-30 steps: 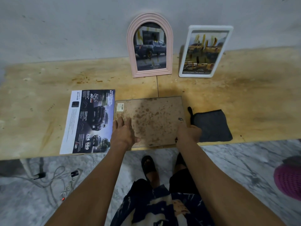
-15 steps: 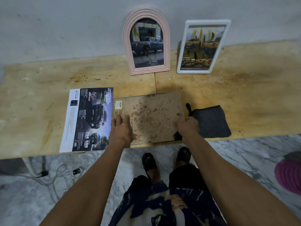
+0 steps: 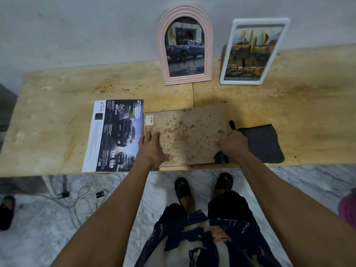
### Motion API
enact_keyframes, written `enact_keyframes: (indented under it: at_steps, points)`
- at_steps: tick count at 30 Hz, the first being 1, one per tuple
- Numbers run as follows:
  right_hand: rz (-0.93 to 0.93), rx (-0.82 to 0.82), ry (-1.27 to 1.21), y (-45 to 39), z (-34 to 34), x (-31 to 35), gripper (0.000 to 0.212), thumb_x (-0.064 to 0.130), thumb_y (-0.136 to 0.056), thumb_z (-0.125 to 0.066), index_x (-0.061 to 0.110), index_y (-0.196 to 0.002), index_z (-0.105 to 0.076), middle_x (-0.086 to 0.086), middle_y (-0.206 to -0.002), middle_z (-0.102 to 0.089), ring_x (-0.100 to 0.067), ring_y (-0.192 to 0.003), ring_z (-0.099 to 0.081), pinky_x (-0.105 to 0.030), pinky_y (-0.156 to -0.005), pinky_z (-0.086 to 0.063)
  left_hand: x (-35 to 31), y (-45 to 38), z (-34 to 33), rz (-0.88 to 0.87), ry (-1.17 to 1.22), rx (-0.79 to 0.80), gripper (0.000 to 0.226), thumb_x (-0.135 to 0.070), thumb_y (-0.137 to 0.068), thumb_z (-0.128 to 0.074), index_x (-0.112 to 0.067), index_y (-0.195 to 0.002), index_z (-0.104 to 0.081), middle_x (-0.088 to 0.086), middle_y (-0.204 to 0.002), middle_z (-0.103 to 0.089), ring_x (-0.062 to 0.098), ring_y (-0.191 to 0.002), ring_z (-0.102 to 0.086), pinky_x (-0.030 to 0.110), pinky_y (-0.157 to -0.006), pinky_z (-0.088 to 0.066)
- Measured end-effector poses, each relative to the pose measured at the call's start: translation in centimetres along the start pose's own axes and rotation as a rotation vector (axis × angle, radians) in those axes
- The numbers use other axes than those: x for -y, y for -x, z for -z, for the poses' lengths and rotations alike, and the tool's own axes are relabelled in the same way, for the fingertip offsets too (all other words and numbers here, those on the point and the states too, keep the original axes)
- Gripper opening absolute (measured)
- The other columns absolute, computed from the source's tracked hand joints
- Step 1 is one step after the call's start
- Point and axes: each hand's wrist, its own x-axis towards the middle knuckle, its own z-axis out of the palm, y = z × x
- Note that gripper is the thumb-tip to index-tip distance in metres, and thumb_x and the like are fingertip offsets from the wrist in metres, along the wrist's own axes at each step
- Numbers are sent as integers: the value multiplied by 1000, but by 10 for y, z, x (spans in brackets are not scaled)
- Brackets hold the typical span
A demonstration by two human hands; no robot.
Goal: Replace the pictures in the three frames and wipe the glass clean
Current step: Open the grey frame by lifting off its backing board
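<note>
My left hand [image 3: 152, 149] is hemmed by the brochure [image 3: 113, 135] just beside it; my right hand [image 3: 232, 144] has the cloth [image 3: 264, 143] touching its outer side. Behind the backing board [image 3: 188, 135], bare bench [image 3: 308, 105] runs to two frames [image 3: 185, 45] at the wall.

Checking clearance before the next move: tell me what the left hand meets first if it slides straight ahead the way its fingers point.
Probably the barcode sticker on the backing board, just beyond the left hand.

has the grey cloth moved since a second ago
No. The grey cloth still lies at the table's front edge, just right of the backing board.
</note>
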Motion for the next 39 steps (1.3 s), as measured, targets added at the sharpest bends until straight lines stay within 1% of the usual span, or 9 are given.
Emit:
enact_keyframes:
  at_steps: [6, 12, 17, 21, 25, 28, 30, 34, 39]
  points:
    - [33, 11, -14, 6, 8, -2, 43, 37, -90, -67, 6, -119, -59, -8, -112, -64, -20, -86, -54, -28, -67, -44, -3, 4, 2, 75, 172, -23, 135, -53, -55, -93, -19, -159, -15, 6, -167, 4, 25, -155, 4, 42, -126, -15]
    - [64, 39, 4, 11, 14, 1, 43, 37, -91, -65, 5, -118, -56, -7, -109, -60, -27, -99, -59, -34, -75, -47, -2, 7, 7, 59, 136, -26, 134, -50, -63, -91, -15, -160, -5, 7, -168, 1, 23, -155, 2, 39, -125, -13]
    - [66, 65, -36, 11, 16, 5, 45, 34, -93, -64, 4, -125, -51, -12, -122, -58, -32, -111, -57, -41, -90, -50, -3, 7, 7, 64, 157, -20, 136, -47, -64, -91, -14, -160, -1, 7, -168, 3, 23, -155, 3, 38, -125, -11]
    - [57, 100, -42, 11, 18, 7, 51, 33, -95, -62, 5, -134, -45, -11, -126, -56, -31, -113, -56, -37, -88, -49, -4, 6, 8, 79, 195, -34, 136, -43, -60, -95, -15, -160, -7, 6, -167, -4, 25, -154, -5, 41, -125, -17]
    - [55, 83, -41, 10, 17, 6, 42, 33, -93, -64, 5, -122, -53, -8, -112, -59, -30, -106, -59, -40, -88, -52, -7, 8, 12, 97, 218, -48, 141, -44, -49, -99, -13, -158, -16, 6, -162, -19, 27, -150, -20, 44, -122, -26]
    - [77, 0, 5, 8, 10, -1, 28, 32, -91, -66, 8, -98, -55, -8, -99, -59, -26, -89, -60, -36, -74, -51, -3, 5, 12, 133, 228, -25, 146, -44, -42, -100, -13, -158, -17, 5, -161, -22, 26, -149, -21, 44, -122, -28]
    - [64, -4, 13, 4, 6, -4, 30, 33, -90, -66, 6, -100, -58, -9, -99, -62, -22, -80, -58, -29, -64, -45, 2, 0, 11, 151, 250, -26, 152, -46, -35, -101, -15, -158, -18, 3, -160, -24, 24, -149, -24, 43, -120, -31]
    - [7, 17, 19, -5, 11, -8, 37, 34, -90, -66, 5, -110, -56, -7, -103, -56, -28, -95, -59, -35, -74, -48, -6, 7, 16, 95, 158, -45, 130, -36, -49, -99, -12, -153, -24, 7, -148, -30, 29, -140, -25, 45, -116, -34]
    - [-55, 74, -85, -15, 16, -12, 31, 30, -90, -67, 3, -104, -57, -14, -106, -61, -31, -95, -60, -42, -83, -55, -6, 8, 15, 65, 85, -31, 132, -47, -56, -95, -14, -156, -16, 6, -151, -27, 29, -143, -16, 41, -118, -26]
